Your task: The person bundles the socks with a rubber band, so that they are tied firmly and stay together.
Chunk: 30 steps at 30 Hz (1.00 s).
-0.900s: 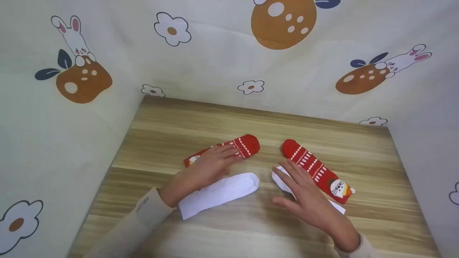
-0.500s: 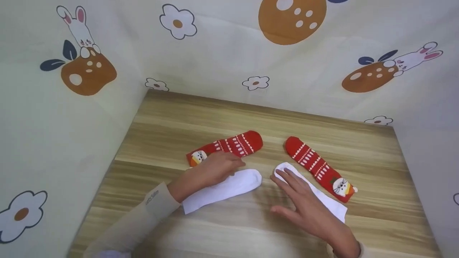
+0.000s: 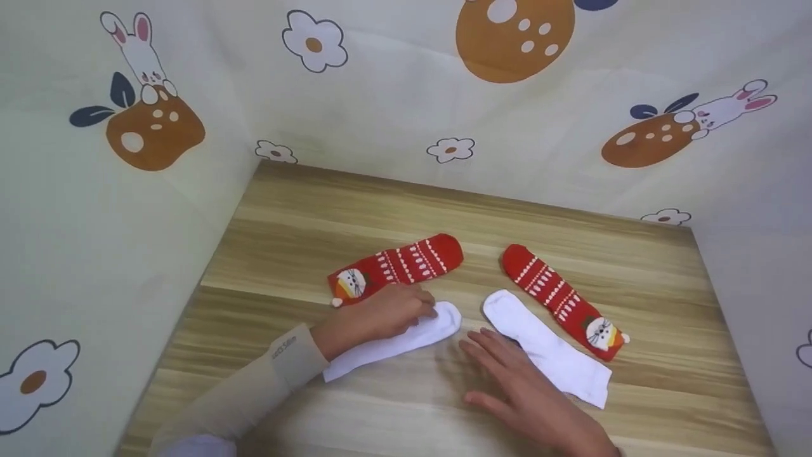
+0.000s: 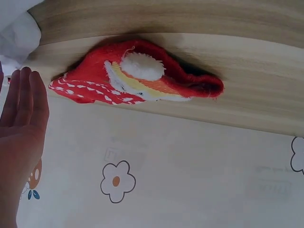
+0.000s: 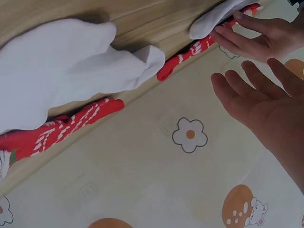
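Note:
Two red patterned socks and two plain white socks lie flat in the head view. My left hand (image 3: pixel 380 312) is over the left white sock (image 3: pixel 415 339), fingers slightly bent; whether it touches the sock is unclear. Just beyond it lies the left red sock (image 3: pixel 406 261), whose cat-face cuff and white pompom (image 4: pixel 141 65) show in the left wrist view. My right hand (image 3: pixel 523 390), fingers spread and holding nothing, is beside the right white sock (image 3: pixel 558 358). Past that sock, the right red sock (image 3: pixel 552 289) slants to the right.
The socks lie on a wood-grain tabletop (image 3: pixel 355 197). Pale cloth walls (image 3: pixel 380 95) printed with flowers, rabbits and orange fruit enclose its back and sides.
My left hand has come back off the left red sock to the white one. My right hand has drawn toward me and left, off the right white sock, uncovering it.

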### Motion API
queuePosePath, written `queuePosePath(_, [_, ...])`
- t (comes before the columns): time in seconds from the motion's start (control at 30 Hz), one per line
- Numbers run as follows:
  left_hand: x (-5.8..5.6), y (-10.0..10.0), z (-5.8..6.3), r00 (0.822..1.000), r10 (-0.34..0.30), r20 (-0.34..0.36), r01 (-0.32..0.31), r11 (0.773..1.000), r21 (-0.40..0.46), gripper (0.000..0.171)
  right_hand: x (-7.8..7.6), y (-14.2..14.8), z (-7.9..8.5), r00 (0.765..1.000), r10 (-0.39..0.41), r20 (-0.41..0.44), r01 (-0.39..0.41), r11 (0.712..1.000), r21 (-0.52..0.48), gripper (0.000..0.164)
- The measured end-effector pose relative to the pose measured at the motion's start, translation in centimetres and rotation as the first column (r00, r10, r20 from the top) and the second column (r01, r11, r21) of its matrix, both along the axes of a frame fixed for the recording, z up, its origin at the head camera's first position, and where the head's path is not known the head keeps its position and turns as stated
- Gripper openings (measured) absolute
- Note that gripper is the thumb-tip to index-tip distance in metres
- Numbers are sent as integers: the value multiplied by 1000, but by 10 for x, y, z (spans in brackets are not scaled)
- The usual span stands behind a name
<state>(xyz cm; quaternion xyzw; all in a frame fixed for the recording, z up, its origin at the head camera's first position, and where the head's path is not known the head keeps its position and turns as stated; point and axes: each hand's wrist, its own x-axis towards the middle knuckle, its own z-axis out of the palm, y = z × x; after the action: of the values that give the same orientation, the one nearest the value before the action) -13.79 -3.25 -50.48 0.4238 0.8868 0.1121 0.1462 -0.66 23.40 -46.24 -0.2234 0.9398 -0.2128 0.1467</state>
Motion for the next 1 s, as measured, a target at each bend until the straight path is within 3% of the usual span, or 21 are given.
queuePosePath(0.2, [1,1,-8,1000,1,-11,-1,1000,4,44,10,-8,-2,998,35,-44,-34,999,17,72])
queuePosePath(0.4, [4,3,-4,1000,26,11,-25,999,-28,47,10,-13,-1,999,52,13,-52,998,26,69])
queuePosePath(0.7, [9,3,-1,999,40,-19,-41,998,-55,51,12,-18,-6,990,49,133,-52,999,17,69])
queuePosePath(1.0, [13,7,-3,997,77,-22,-79,993,-88,50,16,-24,-16,988,74,135,-76,997,7,66])
